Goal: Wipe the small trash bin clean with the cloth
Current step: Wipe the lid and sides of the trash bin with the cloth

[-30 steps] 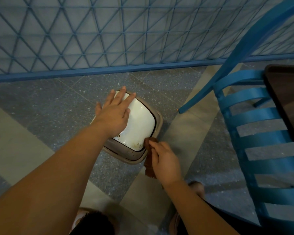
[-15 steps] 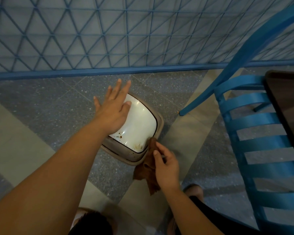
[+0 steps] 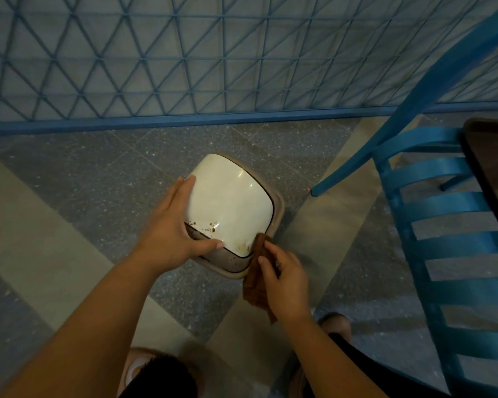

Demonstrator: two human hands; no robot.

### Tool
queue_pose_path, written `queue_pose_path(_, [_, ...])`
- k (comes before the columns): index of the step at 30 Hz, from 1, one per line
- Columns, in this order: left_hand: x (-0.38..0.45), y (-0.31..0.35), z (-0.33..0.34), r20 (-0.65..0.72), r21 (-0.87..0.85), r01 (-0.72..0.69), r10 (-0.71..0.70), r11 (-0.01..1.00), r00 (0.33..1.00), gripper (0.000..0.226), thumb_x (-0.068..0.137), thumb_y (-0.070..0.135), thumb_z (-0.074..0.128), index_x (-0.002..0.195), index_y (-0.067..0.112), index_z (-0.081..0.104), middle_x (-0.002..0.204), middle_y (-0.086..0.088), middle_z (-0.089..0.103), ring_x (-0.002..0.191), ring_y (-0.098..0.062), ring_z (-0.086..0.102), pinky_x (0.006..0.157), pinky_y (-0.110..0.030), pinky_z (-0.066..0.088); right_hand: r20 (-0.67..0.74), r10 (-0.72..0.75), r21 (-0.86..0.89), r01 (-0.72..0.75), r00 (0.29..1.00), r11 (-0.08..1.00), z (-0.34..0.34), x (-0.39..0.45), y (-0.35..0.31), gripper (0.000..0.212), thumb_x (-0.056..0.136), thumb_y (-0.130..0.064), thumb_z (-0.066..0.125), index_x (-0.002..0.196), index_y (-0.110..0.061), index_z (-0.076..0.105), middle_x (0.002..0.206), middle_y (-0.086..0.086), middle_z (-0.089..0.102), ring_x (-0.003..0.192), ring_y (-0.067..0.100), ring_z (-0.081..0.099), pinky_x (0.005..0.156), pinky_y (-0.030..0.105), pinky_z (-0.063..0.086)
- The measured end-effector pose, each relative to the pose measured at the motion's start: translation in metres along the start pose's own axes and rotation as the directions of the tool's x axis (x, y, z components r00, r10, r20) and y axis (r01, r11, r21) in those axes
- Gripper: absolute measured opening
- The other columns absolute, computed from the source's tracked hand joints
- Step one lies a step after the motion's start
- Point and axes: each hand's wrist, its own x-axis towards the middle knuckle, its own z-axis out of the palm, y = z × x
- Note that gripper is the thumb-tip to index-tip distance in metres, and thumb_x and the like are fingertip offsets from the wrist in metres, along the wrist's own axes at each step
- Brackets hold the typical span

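The left hand [image 3: 174,231] clasps the small trash bin [image 3: 230,205] from its nine o'clock side, fingers lying up along the edge of the cream lid and the thumb hooked across the near edge, so the bin is braced on the speckled floor [image 3: 98,179] at the middle of the view. Brown specks [image 3: 210,225] dot the lid at about its six o'clock, with a smear nearer five o'clock. The right hand [image 3: 282,282] pinches a brown cloth [image 3: 258,271] against the bin's five o'clock corner, the cloth's tail hanging below the hand. The risks look modest. If the left grip is light, a firm wipe could skate the bin toward the blue chair leg [image 3: 316,192] at three o'clock. The cloth meets only the corner, so the specks under the left thumb may be missed unless that hand shifts. A bunched cloth may smear the grime rather than lift it.
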Motion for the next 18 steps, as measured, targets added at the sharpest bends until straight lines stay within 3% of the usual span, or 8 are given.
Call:
queue_pose_path(4, [-0.001,-0.001,0.002,-0.010,0.011,0.009,-0.009,1.000,1.000,0.129,0.049,0.049,0.087,0.148,0.041,0.004,0.159,0.012,0.003,0.145,-0.018,0.009,0.118,-0.046,0.017,-0.023,-0.009,0.015,0.009,1.000,1.000,0.004,-0.010,-0.001,0.028,0.091,-0.017,0.059,0.118,-0.023,0.064,0.106,-0.007,0.060,0.094,0.006,0.057,0.089,0.022,0.048])
queue_pose_path(8, [0.003,-0.004,0.000,0.029,0.041,-0.006,0.005,0.999,1.000,0.131,0.042,0.064,0.079,0.146,0.046,0.001,0.159,0.014,0.002,0.146,-0.018,0.008,0.117,-0.052,0.017,-0.013,-0.035,0.034,0.036,0.999,0.999,0.013,-0.030,0.002,0.026,0.089,-0.013,0.061,0.112,-0.022,0.067,0.100,-0.005,0.064,0.088,0.008,0.060,0.083,0.023,0.050])
queue_pose_path(11, [0.006,-0.003,-0.003,0.076,0.067,-0.019,0.014,0.998,0.997,0.130,0.042,0.065,0.077,0.145,0.049,-0.001,0.159,0.013,0.001,0.146,-0.016,0.006,0.116,-0.055,0.014,0.080,-0.115,-0.080,0.121,0.990,0.989,-0.001,-0.027,0.006,0.026,0.091,-0.016,0.058,0.113,-0.024,0.067,0.101,-0.009,0.062,0.090,0.004,0.058,0.084,0.018,0.049])
queue_pose_path(18, [0.005,-0.001,-0.002,0.065,0.090,-0.027,0.021,0.996,0.998,0.129,0.050,0.053,0.085,0.146,0.048,-0.002,0.160,0.012,0.000,0.146,-0.018,0.007,0.117,-0.054,0.014,0.106,-0.153,-0.294,0.178,0.983,0.939,-0.012,-0.015,0.004,0.028,0.093,-0.020,0.051,0.118,-0.025,0.062,0.111,-0.003,0.060,0.093,0.015,0.061,0.081,0.027,0.051])
